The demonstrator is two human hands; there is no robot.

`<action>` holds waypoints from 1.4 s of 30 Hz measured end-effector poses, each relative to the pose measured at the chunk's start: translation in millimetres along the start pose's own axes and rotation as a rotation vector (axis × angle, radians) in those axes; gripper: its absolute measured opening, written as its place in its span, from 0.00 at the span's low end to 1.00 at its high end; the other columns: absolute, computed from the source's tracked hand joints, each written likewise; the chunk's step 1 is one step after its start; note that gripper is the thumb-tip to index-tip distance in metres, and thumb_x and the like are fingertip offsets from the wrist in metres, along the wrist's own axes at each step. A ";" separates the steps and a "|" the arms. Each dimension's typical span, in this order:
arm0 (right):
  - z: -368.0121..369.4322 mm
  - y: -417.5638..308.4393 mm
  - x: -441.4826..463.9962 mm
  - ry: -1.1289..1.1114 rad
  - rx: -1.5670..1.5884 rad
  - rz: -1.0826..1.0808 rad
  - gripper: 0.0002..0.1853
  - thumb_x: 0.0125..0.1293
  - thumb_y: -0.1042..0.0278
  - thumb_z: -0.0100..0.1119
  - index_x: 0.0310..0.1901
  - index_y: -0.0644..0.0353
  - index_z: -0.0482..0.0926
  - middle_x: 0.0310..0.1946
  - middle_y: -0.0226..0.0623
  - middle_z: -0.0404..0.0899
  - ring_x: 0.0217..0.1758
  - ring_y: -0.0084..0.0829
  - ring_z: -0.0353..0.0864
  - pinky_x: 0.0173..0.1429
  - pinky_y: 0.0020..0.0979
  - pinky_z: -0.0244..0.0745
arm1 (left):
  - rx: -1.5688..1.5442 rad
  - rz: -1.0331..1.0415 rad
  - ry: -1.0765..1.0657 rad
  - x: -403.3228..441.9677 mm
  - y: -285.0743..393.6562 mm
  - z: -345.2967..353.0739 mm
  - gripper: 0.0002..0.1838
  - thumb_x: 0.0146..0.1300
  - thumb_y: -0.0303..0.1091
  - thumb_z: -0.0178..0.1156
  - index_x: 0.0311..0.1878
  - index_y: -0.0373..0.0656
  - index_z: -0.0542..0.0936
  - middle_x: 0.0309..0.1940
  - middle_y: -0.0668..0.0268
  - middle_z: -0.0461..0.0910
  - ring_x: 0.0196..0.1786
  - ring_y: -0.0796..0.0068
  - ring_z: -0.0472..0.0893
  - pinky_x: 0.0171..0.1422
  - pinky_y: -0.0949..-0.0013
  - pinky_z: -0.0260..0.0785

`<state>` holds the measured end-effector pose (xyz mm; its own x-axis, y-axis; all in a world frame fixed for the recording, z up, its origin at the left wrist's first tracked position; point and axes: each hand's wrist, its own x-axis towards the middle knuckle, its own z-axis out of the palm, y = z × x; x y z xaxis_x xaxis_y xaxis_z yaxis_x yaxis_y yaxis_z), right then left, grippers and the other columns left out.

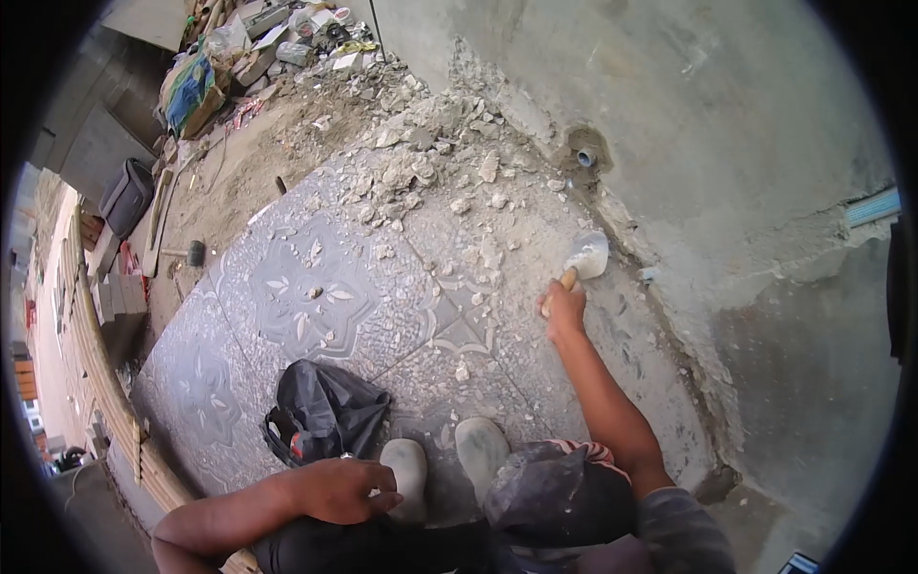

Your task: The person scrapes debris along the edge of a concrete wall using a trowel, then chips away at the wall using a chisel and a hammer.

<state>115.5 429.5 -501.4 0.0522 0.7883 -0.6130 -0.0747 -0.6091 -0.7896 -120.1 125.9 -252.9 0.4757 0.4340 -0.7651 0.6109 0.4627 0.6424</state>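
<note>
My right hand [564,308] is wrapped round the wooden handle [568,278] of a trowel. Its pale, dusty blade [588,255] rests against the rubble-strewn floor close to the foot of the wall. Near my knee, my left hand [339,490] is loosely curled, thumb toward the fingers, and nothing shows in it. Just beyond that hand a black plastic bag [330,409] sits on the patterned tiles [306,277]. Something red shows in the bag's opening. My two light, dusty shoes [406,474] stand between my hands.
Broken mortar chunks [411,172] heap up along the grey wall [765,115]. A pipe end [586,156] sticks out of a hole there. To the left lie a mallet [195,253], a dark bag [127,196] and bamboo poles [100,354]. Debris [287,48] fills the back.
</note>
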 end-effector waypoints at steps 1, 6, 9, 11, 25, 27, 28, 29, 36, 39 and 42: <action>3.3 1.7 0.8 0.036 0.027 0.031 0.25 0.66 0.75 0.57 0.65 0.64 0.67 0.39 0.44 0.77 0.21 0.29 0.77 0.22 0.32 0.74 | -0.033 -0.030 -0.127 1.6 1.7 -1.4 0.19 0.75 0.45 0.57 0.57 0.39 0.80 0.51 0.53 0.85 0.56 0.54 0.84 0.62 0.59 0.74; 90.8 -5.7 44.4 -0.285 -0.265 -0.090 0.27 0.67 0.73 0.57 0.68 0.62 0.64 0.40 0.42 0.75 0.23 0.29 0.77 0.23 0.33 0.77 | -0.200 0.215 -0.151 27.8 1.4 -17.3 0.18 0.76 0.44 0.57 0.57 0.38 0.79 0.48 0.56 0.86 0.52 0.62 0.85 0.58 0.61 0.75; 103.3 -12.2 48.0 -0.261 -0.156 -0.095 0.22 0.67 0.75 0.55 0.62 0.62 0.65 0.38 0.40 0.74 0.25 0.30 0.77 0.23 0.32 0.75 | -0.174 0.138 0.165 28.2 -3.5 -29.9 0.19 0.76 0.45 0.59 0.57 0.38 0.80 0.47 0.58 0.86 0.50 0.65 0.85 0.55 0.62 0.75; 102.7 -29.4 13.5 -0.134 -0.083 -0.068 0.14 0.68 0.74 0.54 0.53 0.61 0.67 0.36 0.38 0.74 0.24 0.29 0.76 0.20 0.32 0.71 | -0.303 0.008 0.240 15.8 -7.8 -38.0 0.19 0.76 0.45 0.59 0.57 0.38 0.80 0.46 0.59 0.86 0.50 0.66 0.85 0.55 0.63 0.75; 352.7 -71.6 134.7 -0.277 -0.124 -0.045 0.13 0.65 0.77 0.53 0.50 0.65 0.68 0.31 0.46 0.76 0.21 0.34 0.74 0.18 0.33 0.64 | -0.530 0.265 -0.042 4.1 -28.1 -55.5 0.19 0.77 0.40 0.56 0.63 0.38 0.75 0.54 0.57 0.83 0.61 0.59 0.81 0.65 0.61 0.71; 375.1 -94.6 150.2 -0.342 -0.303 -0.070 0.11 0.65 0.76 0.53 0.49 0.68 0.72 0.29 0.50 0.79 0.21 0.35 0.76 0.19 0.34 0.65 | -0.519 0.295 0.040 -2.4 -30.7 -54.4 0.17 0.74 0.37 0.59 0.59 0.37 0.79 0.52 0.52 0.83 0.56 0.53 0.82 0.60 0.58 0.74; 384.9 -103.2 157.0 -0.356 -0.374 -0.107 0.11 0.65 0.76 0.53 0.49 0.69 0.73 0.29 0.51 0.80 0.21 0.36 0.77 0.20 0.35 0.67 | -0.512 0.311 0.084 -5.7 -32.1 -52.6 0.16 0.72 0.36 0.60 0.56 0.36 0.80 0.50 0.50 0.83 0.54 0.49 0.82 0.58 0.56 0.75; 391.2 -107.6 160.9 -0.372 -0.448 -0.145 0.12 0.65 0.76 0.53 0.48 0.70 0.74 0.30 0.53 0.81 0.22 0.37 0.79 0.21 0.35 0.69 | -0.478 0.387 0.143 -6.5 -37.7 -48.3 0.15 0.76 0.37 0.56 0.55 0.36 0.80 0.48 0.50 0.82 0.52 0.52 0.83 0.55 0.57 0.75; 308.0 -96.7 146.2 -0.161 -0.966 -0.839 0.26 0.65 0.64 0.56 0.62 0.68 0.70 0.51 0.60 0.82 0.51 0.50 0.85 0.57 0.47 0.78 | -0.374 0.510 0.323 -9.0 -42.0 -54.1 0.15 0.77 0.39 0.57 0.54 0.35 0.80 0.48 0.52 0.83 0.49 0.51 0.84 0.53 0.56 0.76; 216.1 -67.3 109.7 -0.405 -0.572 -0.428 0.24 0.65 0.70 0.57 0.62 0.66 0.68 0.38 0.42 0.81 0.31 0.31 0.81 0.37 0.34 0.81 | -0.411 0.468 0.040 2.1 -52.2 -56.6 0.19 0.77 0.40 0.56 0.63 0.37 0.75 0.54 0.57 0.82 0.60 0.55 0.80 0.64 0.58 0.71; 132.1 -16.7 28.8 -0.349 -0.172 -0.119 0.26 0.65 0.78 0.54 0.63 0.64 0.58 0.38 0.40 0.73 0.27 0.27 0.77 0.27 0.32 0.78 | -0.412 0.476 0.058 17.1 -53.9 -52.0 0.20 0.77 0.43 0.55 0.62 0.39 0.74 0.52 0.55 0.84 0.57 0.53 0.83 0.61 0.55 0.74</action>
<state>-13.4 473.8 -502.3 -0.2931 0.8182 -0.4947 0.0802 -0.4945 -0.8655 -177.8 148.6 -298.3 0.5934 0.7016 -0.3946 0.0413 0.4631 0.8854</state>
